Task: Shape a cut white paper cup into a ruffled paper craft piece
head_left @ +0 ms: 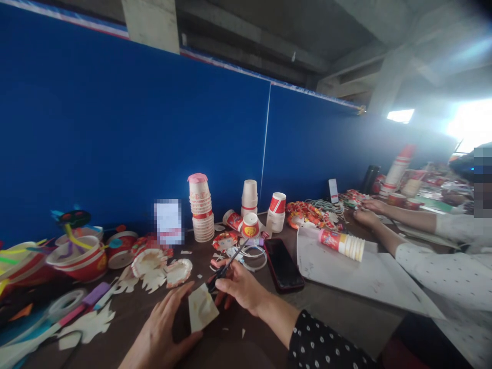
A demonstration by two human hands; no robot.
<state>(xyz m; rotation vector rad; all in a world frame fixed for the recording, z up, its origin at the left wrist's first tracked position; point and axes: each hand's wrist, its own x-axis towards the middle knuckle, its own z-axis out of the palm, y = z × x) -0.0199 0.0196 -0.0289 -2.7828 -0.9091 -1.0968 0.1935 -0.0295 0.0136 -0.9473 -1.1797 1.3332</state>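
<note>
My right hand (242, 288) is closed around a pair of scissors (233, 260); the dark handles sit at my fingers and the blades point up and away to the right. Between my two hands a pale, cut piece of paper cup wall (202, 307) stands tilted just above the dark table. My left hand (163, 320) is beside that piece, thumb and fingers spread apart. Its thumb lies near the lower edge, and I cannot tell whether it touches. Small paper scraps (243, 333) lie below my right hand.
Ahead are stacked paper cups (202, 220), more cups (277, 211), white rings (255, 258) and a phone (284, 264). On the left lie cut cups (82, 256), scraps and tape (67, 305). A co-worker's arms (415, 261) reach over the right side, beyond a white board (353, 279).
</note>
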